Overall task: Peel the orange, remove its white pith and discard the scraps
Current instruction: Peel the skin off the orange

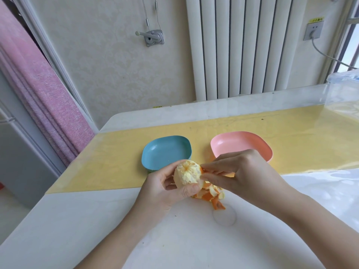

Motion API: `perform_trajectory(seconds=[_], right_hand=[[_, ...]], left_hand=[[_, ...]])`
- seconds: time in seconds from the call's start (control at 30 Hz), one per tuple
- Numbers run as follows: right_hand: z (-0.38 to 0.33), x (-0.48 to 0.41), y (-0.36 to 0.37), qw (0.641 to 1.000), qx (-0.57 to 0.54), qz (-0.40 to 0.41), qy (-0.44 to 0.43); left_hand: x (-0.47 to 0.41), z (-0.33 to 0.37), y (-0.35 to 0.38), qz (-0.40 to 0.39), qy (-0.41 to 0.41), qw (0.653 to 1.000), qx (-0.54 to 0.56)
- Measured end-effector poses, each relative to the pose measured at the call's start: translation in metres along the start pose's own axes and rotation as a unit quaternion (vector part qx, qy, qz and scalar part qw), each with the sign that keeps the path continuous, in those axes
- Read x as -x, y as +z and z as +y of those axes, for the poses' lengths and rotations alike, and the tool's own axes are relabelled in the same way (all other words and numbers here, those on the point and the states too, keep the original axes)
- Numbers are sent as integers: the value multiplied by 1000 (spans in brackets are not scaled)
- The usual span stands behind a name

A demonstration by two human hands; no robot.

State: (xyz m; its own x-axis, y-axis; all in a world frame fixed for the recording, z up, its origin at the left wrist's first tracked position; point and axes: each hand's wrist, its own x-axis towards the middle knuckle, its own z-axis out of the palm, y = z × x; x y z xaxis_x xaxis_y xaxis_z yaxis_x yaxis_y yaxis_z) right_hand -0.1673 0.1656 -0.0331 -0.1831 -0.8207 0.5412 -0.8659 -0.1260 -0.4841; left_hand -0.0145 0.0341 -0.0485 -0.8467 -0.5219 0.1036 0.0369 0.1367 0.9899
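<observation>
My left hand (167,191) holds a mostly peeled orange (187,172) above the table, pale pith covering its top and front. My right hand (240,171) pinches a small strip of orange peel (202,170) still attached at the fruit's right side, thumb and forefinger closed on it. A heap of torn peel scraps (212,195) lies on the white table just below both hands. The fruit's underside is hidden by my left palm.
A blue dish (165,150) and a pink dish (242,142), both holding nothing, sit on the yellow mat (116,162) just beyond my hands. A clear plastic bag (343,90) rests at the far right. The table's left edge (38,200) drops to the floor.
</observation>
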Motion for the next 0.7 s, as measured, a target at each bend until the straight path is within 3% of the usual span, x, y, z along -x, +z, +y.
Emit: perform_trajectory(seconds=[0.2, 0.4, 0.47, 0.53, 0.6, 0.7], right_hand=[[-5, -1, 8, 988, 145, 45, -42], [-5, 0, 19, 979, 175, 89, -46], [-4, 0, 16, 990, 111, 89, -23], [-2, -2, 9, 996, -51, 63, 38], [1, -3, 4, 972, -206, 18, 108], [4, -2, 4, 969, -223, 11, 107]], left_hand=[[2, -1, 7, 5, 2, 1000, 1], [4, -1, 10, 14, 16, 1000, 16], [4, -1, 9, 18, 17, 1000, 19], [2, 1, 7, 25, 16, 999, 21], [2, 3, 4, 22, 21, 999, 20], [2, 5, 4, 13, 26, 1000, 5]])
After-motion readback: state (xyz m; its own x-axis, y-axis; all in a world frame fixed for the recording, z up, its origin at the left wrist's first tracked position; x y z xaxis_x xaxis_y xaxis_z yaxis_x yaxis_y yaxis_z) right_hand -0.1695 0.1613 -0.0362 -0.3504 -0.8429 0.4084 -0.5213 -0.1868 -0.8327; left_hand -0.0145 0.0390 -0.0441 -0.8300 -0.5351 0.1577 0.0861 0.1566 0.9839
